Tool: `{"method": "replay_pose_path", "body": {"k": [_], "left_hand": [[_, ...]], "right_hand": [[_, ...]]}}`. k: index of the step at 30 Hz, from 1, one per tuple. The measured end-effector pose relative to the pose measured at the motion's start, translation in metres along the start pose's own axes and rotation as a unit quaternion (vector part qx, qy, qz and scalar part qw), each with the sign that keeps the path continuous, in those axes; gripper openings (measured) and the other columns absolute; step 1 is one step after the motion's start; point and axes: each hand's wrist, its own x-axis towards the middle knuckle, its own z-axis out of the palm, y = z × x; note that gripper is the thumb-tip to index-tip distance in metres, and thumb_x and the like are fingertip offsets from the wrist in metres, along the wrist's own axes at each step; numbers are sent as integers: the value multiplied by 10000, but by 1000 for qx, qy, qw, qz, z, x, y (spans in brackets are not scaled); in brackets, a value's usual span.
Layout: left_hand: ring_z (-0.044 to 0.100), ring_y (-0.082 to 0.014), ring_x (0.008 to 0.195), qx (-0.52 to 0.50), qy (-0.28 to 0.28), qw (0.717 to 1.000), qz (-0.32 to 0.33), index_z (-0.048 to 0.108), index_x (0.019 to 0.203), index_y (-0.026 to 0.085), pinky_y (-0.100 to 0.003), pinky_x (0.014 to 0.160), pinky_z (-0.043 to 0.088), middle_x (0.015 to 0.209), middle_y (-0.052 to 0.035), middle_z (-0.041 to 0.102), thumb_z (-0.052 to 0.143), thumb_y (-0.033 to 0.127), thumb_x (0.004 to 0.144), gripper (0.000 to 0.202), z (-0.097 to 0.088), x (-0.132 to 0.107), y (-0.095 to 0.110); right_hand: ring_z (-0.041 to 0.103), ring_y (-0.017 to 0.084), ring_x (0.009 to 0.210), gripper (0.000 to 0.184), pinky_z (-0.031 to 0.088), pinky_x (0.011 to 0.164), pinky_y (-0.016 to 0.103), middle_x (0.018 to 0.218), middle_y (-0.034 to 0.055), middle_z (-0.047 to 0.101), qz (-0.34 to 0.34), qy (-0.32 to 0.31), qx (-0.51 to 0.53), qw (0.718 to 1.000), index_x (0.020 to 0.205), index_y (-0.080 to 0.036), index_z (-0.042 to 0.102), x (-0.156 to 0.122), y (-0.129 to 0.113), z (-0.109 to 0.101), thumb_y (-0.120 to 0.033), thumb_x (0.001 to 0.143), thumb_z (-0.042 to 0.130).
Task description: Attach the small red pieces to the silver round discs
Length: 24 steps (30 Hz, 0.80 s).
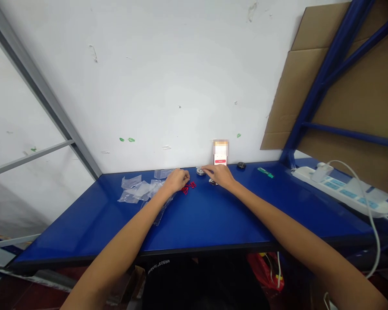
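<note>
Both my arms reach far across a blue table (194, 219) toward the wall. My left hand (178, 179) is curled, fingers closed, next to a small bunch of red clips (189, 187); whether it grips them is too small to see. My right hand (220, 175) rests with fingers bent over a small silver round part (212, 182), its fingertips near a second silver round part (200, 171). Several clear plastic bags (139, 190) lie just left of my left hand.
A small white card with a red band (220, 153) leans on the wall. A black knob (241, 165) and a green object (265, 172) lie to the right. A white power strip (342, 190) with cable sits far right under blue shelving and cardboard.
</note>
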Motion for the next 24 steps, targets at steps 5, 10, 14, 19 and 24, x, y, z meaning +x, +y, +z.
{"method": "replay_pose_path", "body": {"k": [5, 10, 14, 19, 24], "left_hand": [[690, -216, 803, -64, 127, 989, -31, 648, 1051, 243, -316, 754, 494, 890, -38, 754, 570, 273, 971, 116, -22, -3, -1], [690, -167, 693, -212, 149, 961, -94, 612, 924, 230, -275, 675, 493, 826, 3, 734, 674, 270, 850, 105, -30, -6, 0], [718, -184, 705, -307, 108, 940, -104, 605, 851, 213, -277, 669, 513, 756, 4, 728, 726, 283, 784, 155, -23, -7, 9], [732, -194, 735, -399, 87, 908, -95, 622, 834, 187, -280, 658, 522, 790, -40, 746, 784, 306, 754, 216, -23, -7, 20], [733, -194, 732, -445, 96, 882, -124, 623, 822, 170, -273, 629, 527, 778, -57, 745, 855, 359, 752, 306, -22, -7, 25]], "right_hand": [[767, 195, 782, 255, 506, 730, 266, 985, 5, 839, -60, -84, 53, 993, 1214, -317, 793, -4, -5, -7, -320, 1046, 600], [771, 210, 818, 258, 507, 749, 276, 1019, 19, 838, -80, -100, 47, 991, 1210, -306, 797, -5, 3, -14, -304, 1035, 607], [788, 219, 867, 255, 549, 784, 291, 1057, 11, 836, -57, -82, 63, 993, 1185, -313, 807, -6, 3, -17, -309, 1025, 607], [805, 225, 971, 337, 626, 916, 342, 1117, 0, 828, -15, -60, 197, 978, 1216, -299, 799, -9, -7, -15, -195, 932, 649], [808, 253, 962, 239, 658, 933, 397, 1078, 28, 832, 51, -67, 310, 947, 1110, -255, 824, -8, -20, -13, -338, 922, 704]]}}
